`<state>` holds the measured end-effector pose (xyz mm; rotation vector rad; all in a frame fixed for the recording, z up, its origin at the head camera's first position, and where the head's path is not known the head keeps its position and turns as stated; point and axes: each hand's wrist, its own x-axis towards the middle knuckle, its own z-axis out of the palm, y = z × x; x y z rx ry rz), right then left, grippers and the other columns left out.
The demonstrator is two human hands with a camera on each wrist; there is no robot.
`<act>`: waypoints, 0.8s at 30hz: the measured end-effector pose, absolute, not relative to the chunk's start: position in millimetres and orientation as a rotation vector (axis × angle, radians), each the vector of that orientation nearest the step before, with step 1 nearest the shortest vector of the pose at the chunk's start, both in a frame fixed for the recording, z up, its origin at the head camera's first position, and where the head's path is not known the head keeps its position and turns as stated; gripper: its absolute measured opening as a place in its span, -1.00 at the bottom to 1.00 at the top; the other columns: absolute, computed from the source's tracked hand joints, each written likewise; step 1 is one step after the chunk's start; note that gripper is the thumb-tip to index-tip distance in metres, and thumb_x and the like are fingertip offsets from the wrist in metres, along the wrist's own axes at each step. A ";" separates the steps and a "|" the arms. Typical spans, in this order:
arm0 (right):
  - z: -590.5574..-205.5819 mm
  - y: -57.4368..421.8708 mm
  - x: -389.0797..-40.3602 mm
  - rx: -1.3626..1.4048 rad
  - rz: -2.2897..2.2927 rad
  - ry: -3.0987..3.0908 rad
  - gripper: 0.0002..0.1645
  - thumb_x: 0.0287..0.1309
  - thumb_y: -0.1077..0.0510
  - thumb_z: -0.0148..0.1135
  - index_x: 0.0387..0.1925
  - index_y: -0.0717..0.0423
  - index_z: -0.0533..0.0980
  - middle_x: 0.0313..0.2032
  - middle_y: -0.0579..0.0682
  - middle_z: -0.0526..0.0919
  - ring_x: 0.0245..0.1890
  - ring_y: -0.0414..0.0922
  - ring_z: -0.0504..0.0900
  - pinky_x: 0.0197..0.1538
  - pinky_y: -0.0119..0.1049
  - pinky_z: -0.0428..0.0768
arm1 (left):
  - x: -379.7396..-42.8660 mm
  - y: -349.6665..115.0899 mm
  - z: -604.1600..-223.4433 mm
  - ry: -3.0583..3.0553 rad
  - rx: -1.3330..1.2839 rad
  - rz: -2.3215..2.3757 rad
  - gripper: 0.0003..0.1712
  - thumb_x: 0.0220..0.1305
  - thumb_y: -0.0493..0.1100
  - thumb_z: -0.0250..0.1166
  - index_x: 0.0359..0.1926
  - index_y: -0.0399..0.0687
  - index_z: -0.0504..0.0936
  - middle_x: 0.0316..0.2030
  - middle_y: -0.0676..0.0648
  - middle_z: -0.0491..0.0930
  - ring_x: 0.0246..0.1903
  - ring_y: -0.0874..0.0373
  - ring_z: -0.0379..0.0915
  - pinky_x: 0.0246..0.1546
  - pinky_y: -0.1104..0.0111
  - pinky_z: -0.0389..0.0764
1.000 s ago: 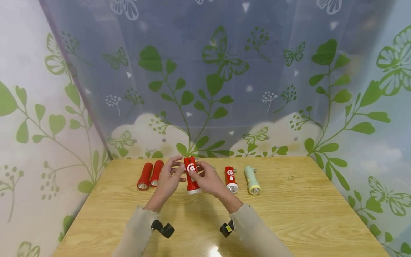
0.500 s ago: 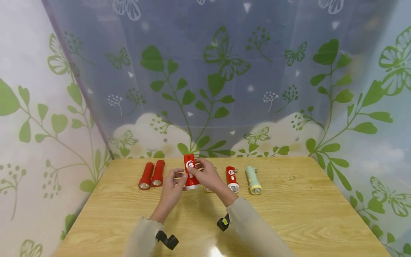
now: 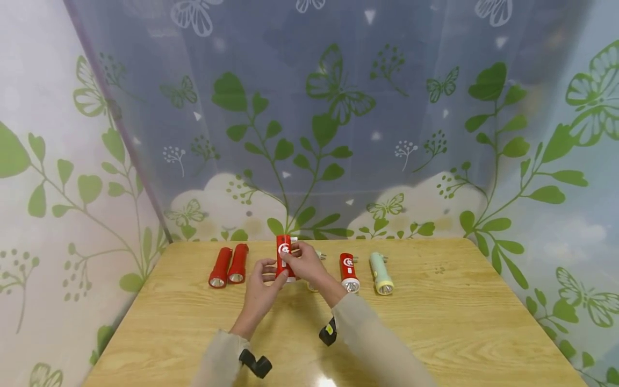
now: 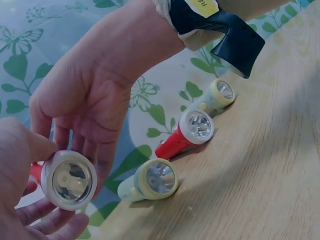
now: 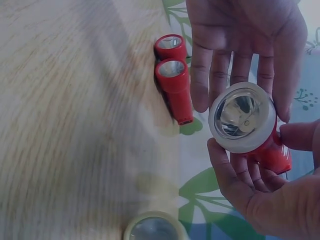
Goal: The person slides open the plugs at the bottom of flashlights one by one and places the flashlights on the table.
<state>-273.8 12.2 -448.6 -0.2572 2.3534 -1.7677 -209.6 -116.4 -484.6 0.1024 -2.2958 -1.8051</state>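
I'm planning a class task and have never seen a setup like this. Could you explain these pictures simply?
There is no robot here: a person works with a bare left hand and right hand. The wide head picture comes from a camera worn on the head, looking forward and down; each wrist picture comes from a camera worn on that wrist, looking at that hand's work. The fingers of both hands hold a red-and-white flashlight. On the wooden table lie, from left to right, two all-red flashlights, a pale green flashlight partly hidden in the head view, a second red-and-white flashlight, and another pale green flashlight.
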 end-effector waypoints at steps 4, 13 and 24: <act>-455.6 8.3 -277.9 -0.232 -1.766 2.363 -0.54 0.39 0.02 0.23 0.14 0.26 0.49 -0.13 0.17 0.62 -0.32 -0.13 0.59 -0.43 -0.38 0.63 | -211.0 -115.7 -486.7 -2.315 0.147 -1.757 -0.48 0.32 -0.10 0.38 0.19 -0.21 0.45 0.06 -0.27 0.59 0.01 -0.08 0.59 -0.03 0.19 0.72; -463.7 3.7 -283.4 -0.176 -1.737 2.332 -0.52 0.40 0.03 0.21 0.14 0.33 0.50 -0.12 0.20 0.67 -0.32 -0.11 0.68 -0.41 -0.35 0.66 | -216.9 -116.3 -491.9 -2.337 0.200 -1.724 -0.52 0.32 -0.15 0.37 0.19 -0.22 0.50 0.03 -0.29 0.63 0.01 -0.11 0.61 -0.01 0.13 0.72; -470.1 0.3 -286.5 -0.100 -1.690 2.367 -0.49 0.37 0.08 0.23 0.16 0.39 0.49 -0.04 0.24 0.69 -0.27 -0.11 0.69 -0.29 -0.34 0.66 | -225.7 -118.4 -502.9 -2.346 0.226 -1.677 -0.53 0.34 -0.15 0.35 0.19 -0.26 0.55 -0.04 -0.31 0.66 -0.06 -0.13 0.67 -0.16 0.22 0.74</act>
